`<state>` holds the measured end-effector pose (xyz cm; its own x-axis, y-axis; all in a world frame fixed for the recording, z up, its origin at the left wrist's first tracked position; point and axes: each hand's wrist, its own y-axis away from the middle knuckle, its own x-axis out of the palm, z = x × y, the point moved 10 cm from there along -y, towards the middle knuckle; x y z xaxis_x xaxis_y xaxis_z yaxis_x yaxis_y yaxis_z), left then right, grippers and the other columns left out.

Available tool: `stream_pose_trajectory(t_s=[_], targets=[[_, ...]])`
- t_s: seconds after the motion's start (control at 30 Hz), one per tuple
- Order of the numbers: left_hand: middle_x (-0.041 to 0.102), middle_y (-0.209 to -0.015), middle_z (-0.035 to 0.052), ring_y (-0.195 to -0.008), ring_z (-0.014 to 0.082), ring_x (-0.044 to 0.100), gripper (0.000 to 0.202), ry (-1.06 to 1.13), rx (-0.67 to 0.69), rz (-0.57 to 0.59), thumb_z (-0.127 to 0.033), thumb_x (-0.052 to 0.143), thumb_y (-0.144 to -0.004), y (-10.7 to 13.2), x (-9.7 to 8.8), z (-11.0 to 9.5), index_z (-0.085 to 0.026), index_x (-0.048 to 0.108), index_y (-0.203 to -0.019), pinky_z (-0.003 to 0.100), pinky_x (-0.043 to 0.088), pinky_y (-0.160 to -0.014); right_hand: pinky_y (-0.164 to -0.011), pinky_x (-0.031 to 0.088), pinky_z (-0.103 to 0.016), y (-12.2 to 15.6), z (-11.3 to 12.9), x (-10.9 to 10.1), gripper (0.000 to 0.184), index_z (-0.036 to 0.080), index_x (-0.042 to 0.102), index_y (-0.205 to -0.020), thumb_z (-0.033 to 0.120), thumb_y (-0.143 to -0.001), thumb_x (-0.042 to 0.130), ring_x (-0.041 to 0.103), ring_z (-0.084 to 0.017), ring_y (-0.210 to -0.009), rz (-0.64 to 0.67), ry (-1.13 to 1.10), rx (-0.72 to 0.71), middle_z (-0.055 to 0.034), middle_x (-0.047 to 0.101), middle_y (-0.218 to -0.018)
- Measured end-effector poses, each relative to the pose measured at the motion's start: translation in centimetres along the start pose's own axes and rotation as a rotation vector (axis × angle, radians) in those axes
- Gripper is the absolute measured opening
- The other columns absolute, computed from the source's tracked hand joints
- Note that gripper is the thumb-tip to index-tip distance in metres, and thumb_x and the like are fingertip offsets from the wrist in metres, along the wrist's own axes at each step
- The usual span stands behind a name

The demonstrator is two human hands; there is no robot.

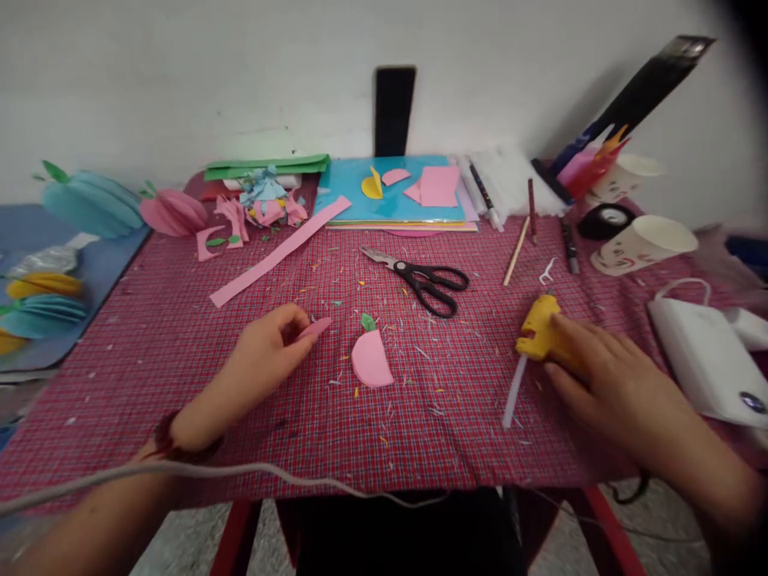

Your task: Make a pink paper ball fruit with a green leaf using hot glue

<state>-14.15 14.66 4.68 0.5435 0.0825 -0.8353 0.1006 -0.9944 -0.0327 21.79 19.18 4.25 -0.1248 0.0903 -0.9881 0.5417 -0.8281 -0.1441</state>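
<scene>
My left hand pinches a small pink paper piece between thumb and fingers, above the checked cloth. To its right lies a folded pink paper half-round with a green paper leaf at its top. On the right side, my right hand is closed around the handle of a yellow hot glue gun; a whitish glue stick sticks out of its rear, toward me. Part of the gun is hidden under my fingers. Black-handled scissors lie open beyond the half-round.
A pink strip and paper scraps lie at the left back. Finished paper fruits stand farther left. Blue sheets, a propped phone, paper cups and a white box surround the cloth. A cable crosses the front.
</scene>
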Motion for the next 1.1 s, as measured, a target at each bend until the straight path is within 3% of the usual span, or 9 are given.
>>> stream_pose_trajectory(t_s=[0.2,0.33,0.5,0.6,0.7,0.77,0.83,0.93,1.1], targets=[[0.066,-0.096,0.004,-0.091,0.0186,0.062,0.012,-0.082,0.538,-0.319,-0.011,0.058,-0.085,0.2,-3.4,-7.3,-0.021,0.066,-0.085,0.036,0.048,-0.081,-0.1,0.044,-0.056,2.0,-2.8,1.0,0.061,0.001,0.04,-0.138,0.032,-0.086,0.049,0.053,-0.042,-0.12,-0.031,0.091,0.15,-0.0279,0.052,-0.132],[0.064,-0.116,0.0048,-0.108,0.0232,0.057,0.021,-0.373,0.811,-0.454,-0.008,0.064,-0.083,2.4,-1.4,-9.4,-0.024,0.067,-0.097,0.043,0.043,-0.094,-0.096,0.047,-0.054,1.8,-3.5,1.7,0.05,0.002,0.047,-0.129,0.027,-0.086,0.05,0.061,-0.041,-0.107,0.054,0.137,0.204,-0.0267,0.06,-0.116],[0.072,-0.096,0.0024,-0.093,0.0199,0.063,0.023,-0.417,0.859,-0.354,-0.009,0.062,-0.086,3.3,0.9,-8.4,-0.02,0.062,-0.106,0.037,0.046,-0.085,-0.089,0.05,-0.049,0.8,-4.1,1.5,0.035,0.009,0.052,-0.114,0.026,-0.083,0.05,0.061,-0.038,-0.098,0.06,0.109,0.23,-0.0237,0.06,-0.103],[0.071,-0.094,0.0027,-0.085,0.0182,0.063,0.025,-0.295,0.771,-0.337,-0.008,0.057,-0.088,2.9,0.1,-7.5,-0.021,0.061,-0.109,0.034,0.049,-0.075,-0.078,0.051,-0.047,1.2,-5.7,-0.3,0.038,0.011,0.052,-0.113,0.033,-0.082,0.055,0.062,-0.037,-0.093,-0.019,0.011,0.419,-0.0236,0.06,-0.104],[0.068,-0.092,0.0038,-0.083,0.0167,0.061,0.027,-0.19,0.771,-0.356,-0.004,0.057,-0.086,3.7,-0.9,-7.6,-0.018,0.06,-0.109,0.031,0.05,-0.075,-0.059,0.05,-0.041,2.8,-6.7,-2.6,0.045,0.02,0.053,-0.119,0.042,-0.08,0.058,0.063,-0.029,-0.074,-0.183,-0.331,0.6,-0.0188,0.063,-0.1],[0.067,-0.092,0.0045,-0.086,0.0166,0.06,0.022,-0.133,0.804,-0.245,-0.003,0.055,-0.086,4.3,-0.4,-8.3,-0.016,0.061,-0.102,0.031,0.051,-0.079,-0.046,0.045,-0.038,2.9,-5.2,-2.6,0.044,0.025,0.05,-0.124,0.046,-0.085,0.046,0.061,-0.026,-0.064,-0.166,-0.679,0.556,-0.0199,0.062,-0.106],[0.067,-0.094,0.0042,-0.088,0.0169,0.061,0.016,-0.057,0.807,-0.013,-0.008,0.049,-0.088,5.0,1.2,-9.1,-0.016,0.061,-0.094,0.032,0.051,-0.084,-0.052,0.052,-0.04,2.1,-1.7,-1.8,0.042,0.029,0.043,-0.13,0.046,-0.092,0.034,0.065,-0.029,-0.077,0.001,-0.922,0.432,-0.0205,0.06,-0.115],[0.065,-0.119,0.0049,-0.113,0.02,0.057,0.022,-0.102,0.772,0.266,-0.017,0.047,-0.09,6.4,4.0,-9.8,-0.019,0.064,-0.104,0.038,0.042,-0.103,-0.064,0.058,-0.039,0.5,3.8,-0.1,0.039,0.032,0.045,-0.127,0.048,-0.091,0.048,0.068,-0.028,-0.081,0.263,-0.979,0.302,-0.0119,0.067,-0.098],[0.068,-0.123,0.0072,-0.114,0.0225,0.059,0.021,-0.17,0.758,0.29,-0.034,0.056,-0.088,7.9,6.1,-9.9,-0.019,0.069,-0.093,0.034,0.046,-0.098,-0.052,0.044,-0.026,-3.4,9.6,2.1,0.028,0.023,0.055,-0.089,0.05,-0.086,0.06,0.054,-0.015,-0.061,0.435,-0.915,0.113,-0.0005,0.058,-0.074]])
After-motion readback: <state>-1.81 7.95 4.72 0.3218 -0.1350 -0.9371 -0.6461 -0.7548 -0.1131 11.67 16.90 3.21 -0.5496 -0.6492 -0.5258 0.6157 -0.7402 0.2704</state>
